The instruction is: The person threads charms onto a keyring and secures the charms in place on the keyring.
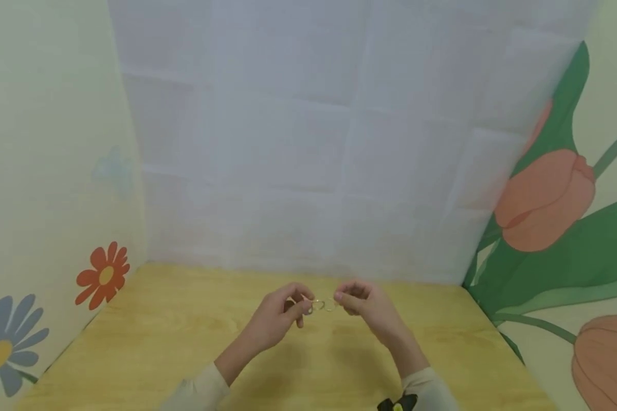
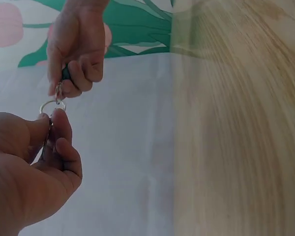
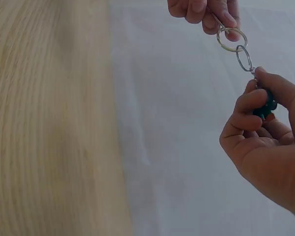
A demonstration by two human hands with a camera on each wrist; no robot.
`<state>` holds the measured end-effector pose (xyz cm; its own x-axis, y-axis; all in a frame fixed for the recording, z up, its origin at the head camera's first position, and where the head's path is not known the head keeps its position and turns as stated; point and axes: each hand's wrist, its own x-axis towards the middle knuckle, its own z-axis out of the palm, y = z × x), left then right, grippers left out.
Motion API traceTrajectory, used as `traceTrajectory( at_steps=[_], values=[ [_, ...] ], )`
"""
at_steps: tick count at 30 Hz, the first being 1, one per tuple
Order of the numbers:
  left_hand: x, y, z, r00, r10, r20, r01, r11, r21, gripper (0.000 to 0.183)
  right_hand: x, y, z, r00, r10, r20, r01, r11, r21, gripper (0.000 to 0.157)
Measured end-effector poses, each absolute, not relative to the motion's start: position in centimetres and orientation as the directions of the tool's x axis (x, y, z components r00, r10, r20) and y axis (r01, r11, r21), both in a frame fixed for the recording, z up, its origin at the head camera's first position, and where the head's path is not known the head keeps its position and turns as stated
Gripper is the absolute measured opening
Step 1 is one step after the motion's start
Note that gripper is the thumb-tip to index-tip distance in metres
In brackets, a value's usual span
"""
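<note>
My left hand (image 1: 283,311) pinches a larger metal key ring (image 3: 228,49) between thumb and fingertips. A thin metal piece (image 2: 47,137) runs from this ring down into the left palm, mostly hidden by the fingers. Linked through the larger ring is a smaller silver ring (image 3: 239,61). It joins a short chain on a dark green keychain charm (image 3: 269,104) with an orange bit. Curled fingers of my right hand (image 1: 367,305) grip this charm and cover part of it. The hands face each other above the table, with the linked rings stretched between them.
Below the hands lies a light wood-grain table (image 1: 185,325). A creased white sheet (image 1: 277,142) hangs behind it. Flower-patterned panels stand at both sides, with a red flower (image 1: 103,275) left and a large tulip (image 1: 545,200) right.
</note>
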<state>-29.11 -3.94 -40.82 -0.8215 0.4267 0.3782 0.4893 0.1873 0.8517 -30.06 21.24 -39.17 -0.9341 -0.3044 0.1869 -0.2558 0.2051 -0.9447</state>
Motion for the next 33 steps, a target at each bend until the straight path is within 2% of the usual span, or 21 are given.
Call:
traceTrajectory(
  at_steps=[6, 14, 18, 23, 26, 29, 33],
  values=[
    [-31.2, -4.8, -43.2, -0.829, 0.417, 0.372, 0.521, 0.337, 0.784, 0.014, -31.0, 21.9, -42.0, -0.93, -0.337, 0.147, -0.264, 0.334, -0.905, 0.023],
    [-30.6, -6.0, -46.3, -0.846, 0.496, 0.194, 0.441, 0.447, 0.778, 0.022, -30.7, 20.4, -44.9, -0.884, -0.466, 0.027, -0.317, 0.557, -0.768, 0.009],
    [-30.1, -6.3, -46.6, -0.874, 0.446, 0.191, 0.432, 0.538, 0.723, 0.013, -30.2, 19.8, -45.1, -0.883, -0.468, 0.029, -0.363, 0.643, -0.674, 0.007],
    [-29.7, -6.9, -46.4, -0.918, 0.367, 0.148, 0.362, 0.63, 0.687, 0.003, -29.7, 19.1, -45.2, -0.888, -0.458, 0.026, -0.389, 0.721, -0.574, 0.008],
    [-29.8, -7.1, -46.5, -0.914, 0.392, 0.105, 0.344, 0.609, 0.715, 0.005, -29.4, 19.0, -45.1, -0.881, -0.471, 0.028, -0.418, 0.75, -0.512, 0.013],
    [-29.9, -7.6, -46.6, -0.91, 0.41, 0.061, 0.314, 0.587, 0.746, 0.009, -29.2, 19.3, -45.0, -0.876, -0.482, 0.026, -0.43, 0.755, -0.494, 0.025],
    [-30.5, -8.4, -46.6, -0.932, 0.359, 0.05, 0.293, 0.665, 0.687, 0.015, -29.3, 20.6, -45.0, -0.922, -0.388, 0.009, -0.332, 0.777, -0.535, 0.048]
  ],
)
